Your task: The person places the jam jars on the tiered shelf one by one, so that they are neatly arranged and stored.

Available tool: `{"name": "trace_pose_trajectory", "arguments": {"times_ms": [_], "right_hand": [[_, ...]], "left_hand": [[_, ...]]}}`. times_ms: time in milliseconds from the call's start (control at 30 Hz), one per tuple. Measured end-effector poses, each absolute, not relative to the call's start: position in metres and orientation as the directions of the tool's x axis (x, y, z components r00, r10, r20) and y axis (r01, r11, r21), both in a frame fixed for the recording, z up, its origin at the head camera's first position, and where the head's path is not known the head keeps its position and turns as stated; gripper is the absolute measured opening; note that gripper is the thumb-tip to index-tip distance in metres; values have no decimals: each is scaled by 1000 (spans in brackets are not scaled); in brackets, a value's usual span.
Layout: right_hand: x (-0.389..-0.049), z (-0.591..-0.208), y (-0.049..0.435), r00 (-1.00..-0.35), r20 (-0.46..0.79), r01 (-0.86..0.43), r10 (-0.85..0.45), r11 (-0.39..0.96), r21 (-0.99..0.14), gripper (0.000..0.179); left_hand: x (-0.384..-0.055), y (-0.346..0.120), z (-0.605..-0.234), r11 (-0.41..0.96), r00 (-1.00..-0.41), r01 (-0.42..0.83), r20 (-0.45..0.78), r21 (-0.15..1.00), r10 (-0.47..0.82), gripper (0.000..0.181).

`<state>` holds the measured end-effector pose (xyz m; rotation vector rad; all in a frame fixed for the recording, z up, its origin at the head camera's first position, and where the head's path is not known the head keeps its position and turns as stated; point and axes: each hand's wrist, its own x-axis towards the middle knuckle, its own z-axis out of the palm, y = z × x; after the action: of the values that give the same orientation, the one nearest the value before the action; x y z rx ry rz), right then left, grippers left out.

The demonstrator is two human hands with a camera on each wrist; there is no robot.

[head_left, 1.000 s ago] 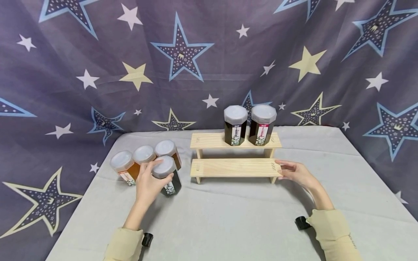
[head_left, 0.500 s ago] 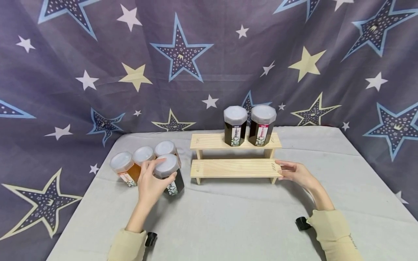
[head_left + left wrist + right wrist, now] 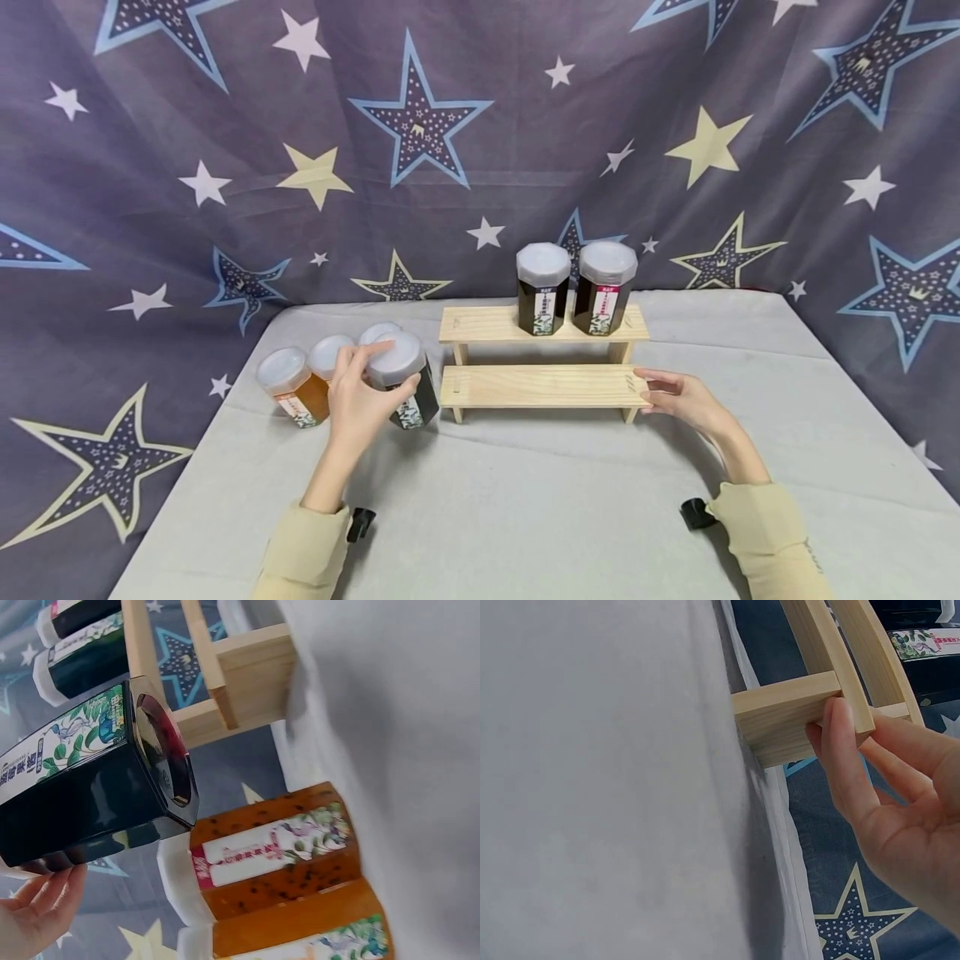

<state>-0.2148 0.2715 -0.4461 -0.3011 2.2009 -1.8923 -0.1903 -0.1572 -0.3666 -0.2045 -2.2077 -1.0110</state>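
With thumb and fingers around its pale lid, my left hand [image 3: 358, 402] grips a dark jar [image 3: 420, 400] in the head view. The left wrist view shows this dark jar [image 3: 82, 787] from beneath, raised off the table, with a label of green leaves. At the right end of the two-tier wooden rack [image 3: 540, 387], my right hand [image 3: 686, 403] pinches the lower shelf board. Seen from the right wrist, the thumb and fingers of the right hand [image 3: 900, 795] lie on both sides of the board end [image 3: 855, 705].
An amber jar [image 3: 302, 398] and two other lidded jars, partly hidden behind the left hand and held jar, stand at left. On the upper shelf are two dark jars [image 3: 542, 296], side by side toward the right. A star-patterned curtain [image 3: 510, 150] hangs behind the cloth-covered table [image 3: 540, 508].
My left hand has lifted the dark jar and carried it a little right and away from me, out from the group. The right hand has stayed on the rack.
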Motion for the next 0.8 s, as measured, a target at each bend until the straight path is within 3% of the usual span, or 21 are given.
{"name": "trace_pose_trajectory", "arguments": {"times_ms": [433,800], "right_hand": [[-215,-447,272,-955,-43,-1,-295,149,-989,49],[-213,-443,271,-955,-46,-1,-294,159,-987,49]], "left_hand": [[-207,-135,-344,634,-750,450,651,629,-113,45],[-223,-115,-330,615,-717,509,692,603,-84,43]]}}
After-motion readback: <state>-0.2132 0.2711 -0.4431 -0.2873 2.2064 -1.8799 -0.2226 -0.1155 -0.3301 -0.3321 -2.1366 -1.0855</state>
